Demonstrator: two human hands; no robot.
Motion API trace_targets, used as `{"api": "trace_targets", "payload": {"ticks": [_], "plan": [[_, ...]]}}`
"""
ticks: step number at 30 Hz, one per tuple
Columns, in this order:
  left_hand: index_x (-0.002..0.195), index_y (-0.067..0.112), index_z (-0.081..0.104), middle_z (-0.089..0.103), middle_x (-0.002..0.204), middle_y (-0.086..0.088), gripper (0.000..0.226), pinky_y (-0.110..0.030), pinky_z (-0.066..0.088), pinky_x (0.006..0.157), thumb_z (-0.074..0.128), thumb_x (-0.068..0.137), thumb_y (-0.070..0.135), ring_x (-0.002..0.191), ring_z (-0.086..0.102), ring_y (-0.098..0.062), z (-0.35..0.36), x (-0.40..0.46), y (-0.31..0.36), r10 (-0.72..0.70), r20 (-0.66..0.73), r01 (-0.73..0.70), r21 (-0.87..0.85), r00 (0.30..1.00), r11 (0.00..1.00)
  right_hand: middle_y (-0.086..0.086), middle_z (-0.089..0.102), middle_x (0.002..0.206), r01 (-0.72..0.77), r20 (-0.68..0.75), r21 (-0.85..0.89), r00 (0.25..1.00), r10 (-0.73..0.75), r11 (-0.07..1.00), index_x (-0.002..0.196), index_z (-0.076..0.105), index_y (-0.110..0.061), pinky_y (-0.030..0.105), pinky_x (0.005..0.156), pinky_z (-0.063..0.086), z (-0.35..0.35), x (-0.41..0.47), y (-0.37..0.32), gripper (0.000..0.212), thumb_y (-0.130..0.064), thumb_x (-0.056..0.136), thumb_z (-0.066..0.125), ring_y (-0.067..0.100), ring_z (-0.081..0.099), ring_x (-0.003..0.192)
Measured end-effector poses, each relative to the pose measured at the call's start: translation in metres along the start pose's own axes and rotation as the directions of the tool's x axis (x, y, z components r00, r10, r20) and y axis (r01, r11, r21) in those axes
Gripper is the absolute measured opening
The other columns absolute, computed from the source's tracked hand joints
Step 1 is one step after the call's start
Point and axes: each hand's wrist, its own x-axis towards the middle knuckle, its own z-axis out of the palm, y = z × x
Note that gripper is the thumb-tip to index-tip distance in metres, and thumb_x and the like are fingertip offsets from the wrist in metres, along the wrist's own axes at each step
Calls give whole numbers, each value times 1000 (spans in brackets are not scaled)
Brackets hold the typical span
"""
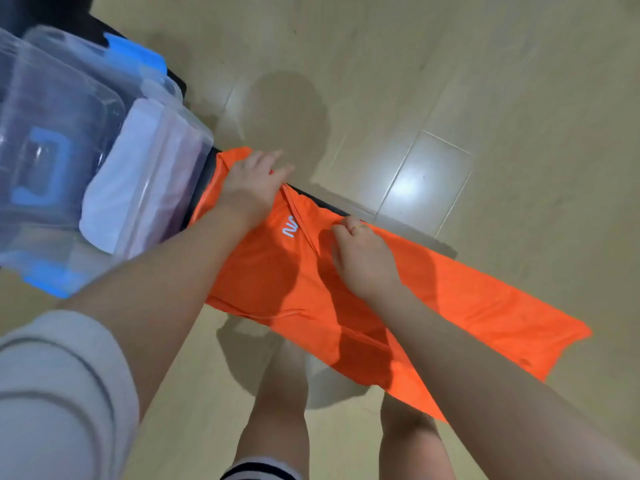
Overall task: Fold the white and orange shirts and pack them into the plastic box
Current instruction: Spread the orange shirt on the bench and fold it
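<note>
Bright orange shirt w/ white lettering (346, 289) lies spread lengthwise on a narrow dark worktop (318, 200), folded into a long strip that runs from under both hands out past the right hand and hangs off the worktop's near edge. Left hand (251, 188) rests on the shirt's top end, palm down, fingers reaching fwd over the far edge of the cloth; whether the fingertips pinch the fabric can't be told, they look mostly straight & pressing. Right hand (363, 258), w/ a thin ring (356, 227) on one finger, sits just beside the left, nearer the shirt's middle, fingers curled & pinching a fold of orange cloth close to the neckline seam. White letters show between the two hands. To the left of the left hand, touching the shirt's end or nearly so, stands a clear plastic storage box w/ blue clip handles (166, 202); inside it, by the wall nearest the hands, a folded white shirt (121, 181) lies flat. A clear lid w/ blue latch (45, 140) lies further left of that, over the box's other half, blurred. Grey sleeve (52, 393) covers the left upper arm. Below the hands: bare legs and beige tiled floor (519, 98).
</note>
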Motion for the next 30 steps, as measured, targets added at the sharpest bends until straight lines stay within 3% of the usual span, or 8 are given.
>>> {"api": "trace_targets", "payload": {"ticks": [4, 10, 13, 16, 18, 22, 25, 30], "plan": [[133, 15, 44, 16, 155, -10, 40, -39, 20, 111, 38, 93, 11, 141, 17, -30, -15, 28, -39, 151, 186, -189, 206, 971, 960, 16, 50, 119, -131, 63, -21, 989, 132, 991, 114, 50, -6, 42, 74, 44, 13, 30, -35, 25, -16, 92, 43, 37, 53, 104], [118, 8, 50, 50, 126, -13, 30, -35, 31, 99, 35, 92, 8, 123, 41, -29, -23, 34, -60, 132, 222, -200, 316, 966, 927, 15, 47, 119, -256, 104, -53, 960, 260, 965, 124, 43, -11, 41, 69, 43, 21, 40, -53, 33, -13, 92, 41, 38, 56, 97], [92, 14, 61, 65, 91, -7, 29, -29, 45, 74, 38, 78, 4, 91, 62, -25, -25, 25, -59, 175, 84, -194, 397, 981, 897, 14, 43, 125, -273, 148, -48, 949, 277, 961, 134, 36, -14, 42, 71, 46, 20, 36, -56, 42, -14, 92, 42, 38, 57, 96], [56, 19, 58, 55, 53, 3, 20, -18, 35, 39, 39, 61, 15, 45, 56, -14, -33, 22, -59, 115, 63, -130, 358, 991, 925, 12, 37, 137, -252, 195, -53, 946, 257, 966, 139, 30, -16, 43, 77, 47, 19, 27, -58, 48, -14, 93, 42, 37, 57, 99], [56, 21, 56, 54, 55, 4, 21, -18, 29, 33, 38, 61, 10, 41, 51, -13, -25, 12, -61, 68, 105, -95, 285, 992, 954, 12, 28, 146, -237, 247, -88, 936, 251, 968, 142, 26, -14, 43, 83, 46, 16, 21, -60, 52, -10, 92, 38, 37, 54, 103], [77, 22, 56, 58, 76, 4, 29, -21, 37, 43, 32, 71, 6, 59, 58, -12, -1, -20, -51, -42, 87, 26, 182, 995, 983, 12, 9, 157, -221, 296, -134, 921, 252, 966, 145, 23, -8, 45, 87, 46, 14, 11, -66, 56, -9, 91, 39, 38, 50, 108], [66, 22, 53, 53, 63, 5, 31, -21, 36, 42, 28, 66, 3, 50, 53, -11, 4, -32, -48, -84, 155, 69, 100, 984, 993, 8, -2, 158, -201, 348, -181, 902, 254, 963, 145, 18, -8, 44, 89, 45, 11, 9, -65, 58, -15, 92, 40, 36, 45, 116], [64, 24, 50, 52, 61, 7, 19, -22, 36, 41, 41, 66, 8, 50, 53, -11, 8, -13, -60, -133, 46, 126, 130, 990, 983, 5, 10, 155, -136, 352, -148, 918, 181, 980, 142, 24, -16, 43, 86, 47, 0, 20, -63, 54, -21, 92, 44, 36, 51, 113]]}}
